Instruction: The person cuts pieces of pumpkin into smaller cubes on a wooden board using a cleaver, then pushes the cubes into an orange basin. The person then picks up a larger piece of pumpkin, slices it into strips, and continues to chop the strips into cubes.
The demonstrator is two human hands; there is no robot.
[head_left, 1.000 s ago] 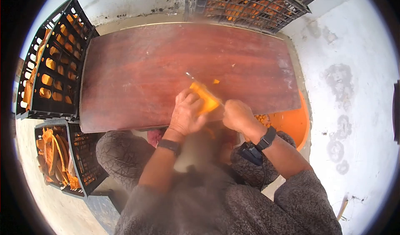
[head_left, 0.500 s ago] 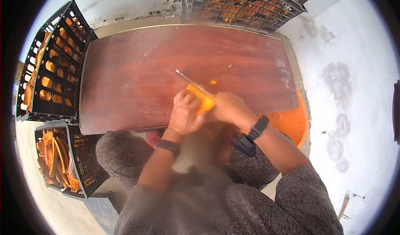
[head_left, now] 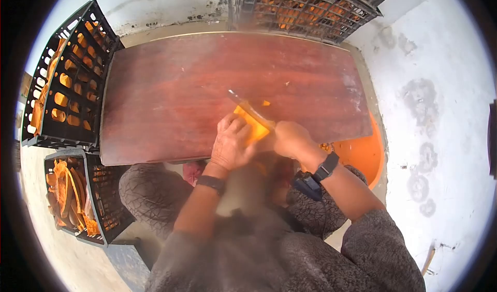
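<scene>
My left hand [head_left: 229, 142] is closed on a flat orange piece of pumpkin [head_left: 256, 130], holding it over the near part of the reddish-brown board [head_left: 207, 75]. A knife [head_left: 250, 110] is gripped in my right hand [head_left: 293, 140]. Its blade, a little blurred, lies along the upper right edge of the pumpkin and points away to the upper left. The handle is hidden in my fist. Just beyond the blade, a small orange chip [head_left: 266, 103] lies on the board.
Black crates with orange pieces stand at the left [head_left: 67, 87], lower left [head_left: 106, 188] and back [head_left: 305, 7]. Beneath the board's right corner sits an orange tub [head_left: 362, 157] with small bits inside. A white wall [head_left: 429, 59] rises on the right.
My right hand and the knife have shifted to the right and slightly toward me. My left hand stays almost in place on the pumpkin.
</scene>
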